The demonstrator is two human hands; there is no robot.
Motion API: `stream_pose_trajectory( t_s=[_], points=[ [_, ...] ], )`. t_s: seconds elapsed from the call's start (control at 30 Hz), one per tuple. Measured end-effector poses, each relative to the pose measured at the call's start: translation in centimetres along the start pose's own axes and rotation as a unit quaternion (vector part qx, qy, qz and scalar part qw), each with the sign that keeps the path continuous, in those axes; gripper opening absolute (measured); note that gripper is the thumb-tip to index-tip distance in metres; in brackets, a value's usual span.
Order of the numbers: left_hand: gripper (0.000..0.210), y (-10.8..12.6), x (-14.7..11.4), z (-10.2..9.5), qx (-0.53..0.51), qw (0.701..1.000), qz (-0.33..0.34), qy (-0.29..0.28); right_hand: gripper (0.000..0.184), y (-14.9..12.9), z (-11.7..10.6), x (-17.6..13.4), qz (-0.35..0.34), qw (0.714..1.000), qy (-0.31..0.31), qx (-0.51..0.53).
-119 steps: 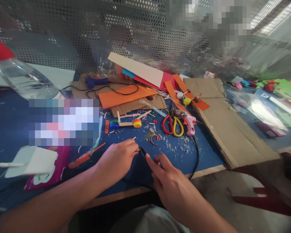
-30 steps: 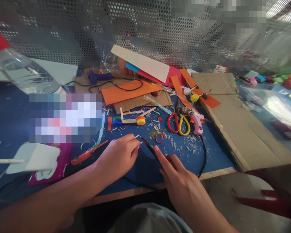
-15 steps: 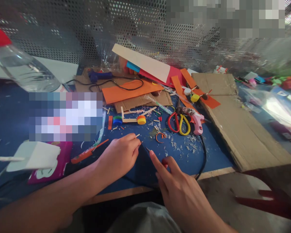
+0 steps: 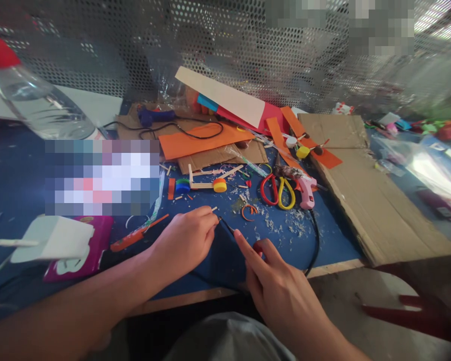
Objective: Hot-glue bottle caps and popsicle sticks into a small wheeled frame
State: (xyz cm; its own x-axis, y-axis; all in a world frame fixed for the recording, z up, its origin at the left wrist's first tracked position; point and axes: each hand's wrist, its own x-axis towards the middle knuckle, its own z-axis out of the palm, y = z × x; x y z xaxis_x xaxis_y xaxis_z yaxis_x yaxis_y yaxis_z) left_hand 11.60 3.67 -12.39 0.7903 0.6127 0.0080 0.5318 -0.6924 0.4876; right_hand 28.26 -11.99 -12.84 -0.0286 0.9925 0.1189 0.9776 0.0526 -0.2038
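On the near part of the blue table, my left hand [image 4: 191, 233] is closed in a pinch. A pale thin wooden stick [image 4: 214, 208] pokes out past its fingertips. My right hand [image 4: 272, 273] is closed too, index finger stretched along a thin dark pointed tool [image 4: 227, 225] whose kind I cannot make out. The tool's tip reaches the left fingertips; the rest of it is hidden in the right hand. Just beyond lies a small stick frame [image 4: 203, 185] with a yellow-orange cap wheel [image 4: 220, 185] and a blue-green cap wheel [image 4: 182, 186].
Scissors [image 4: 269, 190] and a pink glue gun [image 4: 307, 193] lie to the right, near white shavings and an orange ring [image 4: 249, 212]. Cardboard [image 4: 379, 200] covers the right edge. An orange cutter [image 4: 130, 241], a white charger [image 4: 56, 238] and a water bottle [image 4: 48, 108] stand left.
The dark tool in my right hand now spans up to the left fingertips, where a gap showed before. My right hand has shifted slightly right; the left hand stays nearly in place.
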Motion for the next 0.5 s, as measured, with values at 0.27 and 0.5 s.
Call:
stream_pose_trajectory(
  t_s=[0.27,0.5],
  points=[
    [0.021,-0.01,0.15,-0.19,-0.002,1.000,0.006,0.007,0.062,-0.13,0.15,-0.02,0.001,0.999,-0.002,-0.034],
    [0.022,0.10,0.15,-0.12,-0.008,1.000,-0.001,-0.005,0.061,-0.01,-0.08,-0.24,-0.011,0.999,0.000,-0.039]
  ],
)
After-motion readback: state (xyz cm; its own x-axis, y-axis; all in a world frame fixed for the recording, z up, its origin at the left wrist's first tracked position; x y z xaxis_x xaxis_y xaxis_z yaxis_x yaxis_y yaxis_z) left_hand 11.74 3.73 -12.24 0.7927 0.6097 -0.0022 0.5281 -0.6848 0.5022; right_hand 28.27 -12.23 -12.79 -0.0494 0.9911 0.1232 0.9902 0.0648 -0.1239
